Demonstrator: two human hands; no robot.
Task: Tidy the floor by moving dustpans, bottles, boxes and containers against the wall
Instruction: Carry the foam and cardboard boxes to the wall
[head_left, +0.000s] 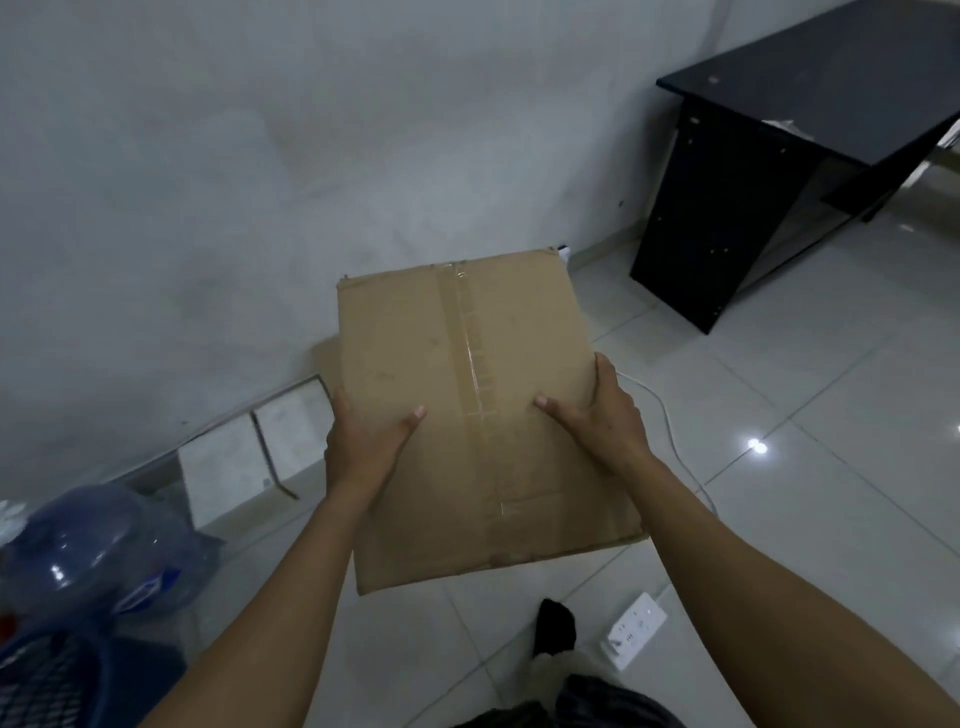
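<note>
Hands (363, 441) (597, 421) grip cardboard box (457, 364); tile floor (779, 519), grey wall (260, 182).

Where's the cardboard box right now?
Head view, centre: the left hand and right hand grip the box by its side edges, in front of the wall, with the desk to its right and a blue bottle lower left.

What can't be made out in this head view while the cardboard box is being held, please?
All in the head view:
- Underside and far end of the cardboard box, hidden by its own top face; whether it touches the wall is unclear.
- Fingers of the left hand and right hand, hidden behind the box edges.
- The blue bottle, cut off by the left edge; label blurred.
- Sockets of the power strip, too small.
</note>
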